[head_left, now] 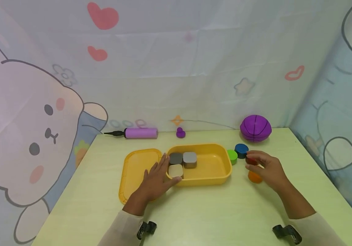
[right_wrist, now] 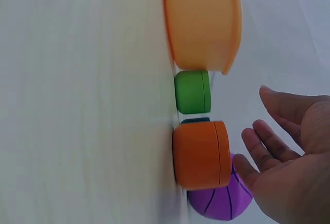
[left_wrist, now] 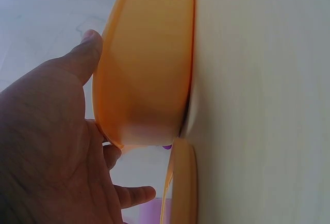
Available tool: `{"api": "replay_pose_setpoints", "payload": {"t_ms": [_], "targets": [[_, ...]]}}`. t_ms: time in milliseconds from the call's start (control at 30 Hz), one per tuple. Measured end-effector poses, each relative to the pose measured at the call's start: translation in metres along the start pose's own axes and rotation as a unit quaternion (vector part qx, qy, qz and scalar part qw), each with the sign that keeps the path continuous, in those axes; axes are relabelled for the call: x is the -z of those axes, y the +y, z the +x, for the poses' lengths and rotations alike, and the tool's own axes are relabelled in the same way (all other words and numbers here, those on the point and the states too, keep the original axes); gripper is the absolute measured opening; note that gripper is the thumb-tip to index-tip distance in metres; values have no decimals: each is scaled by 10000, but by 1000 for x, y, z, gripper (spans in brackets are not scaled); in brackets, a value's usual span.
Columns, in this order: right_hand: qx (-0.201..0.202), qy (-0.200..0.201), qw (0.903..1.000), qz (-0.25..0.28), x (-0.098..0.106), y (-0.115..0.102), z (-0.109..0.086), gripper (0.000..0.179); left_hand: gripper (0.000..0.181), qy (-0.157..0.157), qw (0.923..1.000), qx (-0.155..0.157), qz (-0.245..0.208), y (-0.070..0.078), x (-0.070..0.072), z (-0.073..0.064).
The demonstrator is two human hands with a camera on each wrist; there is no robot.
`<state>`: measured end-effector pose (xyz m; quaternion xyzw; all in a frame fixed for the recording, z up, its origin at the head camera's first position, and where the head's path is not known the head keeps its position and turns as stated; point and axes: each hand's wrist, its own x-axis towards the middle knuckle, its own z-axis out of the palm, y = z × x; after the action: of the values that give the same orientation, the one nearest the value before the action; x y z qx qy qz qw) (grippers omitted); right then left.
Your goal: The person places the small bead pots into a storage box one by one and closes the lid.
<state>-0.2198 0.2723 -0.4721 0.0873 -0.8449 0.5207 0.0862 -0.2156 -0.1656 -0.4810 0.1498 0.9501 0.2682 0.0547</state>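
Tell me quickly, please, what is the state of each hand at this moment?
Left hand: open, touching the yellow box at its left end.
Right hand: open, holding nothing, close to the red block and orange block.

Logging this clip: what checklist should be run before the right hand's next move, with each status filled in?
1. Right hand empty: ok, fingers apart, holding nothing.
2. Left hand at box: ok, touching its rim.
3. Lid off: ok, lying beside the box.
4. Room inside: ok, three blocks sit left, right side bare.
5. Red block fully visible: not ok, partly hidden by fingers.
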Motion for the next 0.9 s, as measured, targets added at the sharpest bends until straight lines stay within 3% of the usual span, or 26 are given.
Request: {"api": "replay_pose_setpoints", "payload": {"t_ms": [133,367,500,767,900], "targets": [[-63,105,9997,-213,11,7,-6,40,106,-55,10000,23,31,-1,-2,0],[-310,-70,9986,-417,26,24,-9,49,105,-17,10000,15,13,0,-1,0],[-109,-121,9996,-242,31,37,-12,46,105,-22,10000,4,3,2,1,-1],[274,-435,9957,772,36,61,-16,40,105,-26,10000,0,-26,1,0,-1],[228,-622,9949,755,38,67,-16,42,105,-40,10000,-8,-53,0,0,0]]}}
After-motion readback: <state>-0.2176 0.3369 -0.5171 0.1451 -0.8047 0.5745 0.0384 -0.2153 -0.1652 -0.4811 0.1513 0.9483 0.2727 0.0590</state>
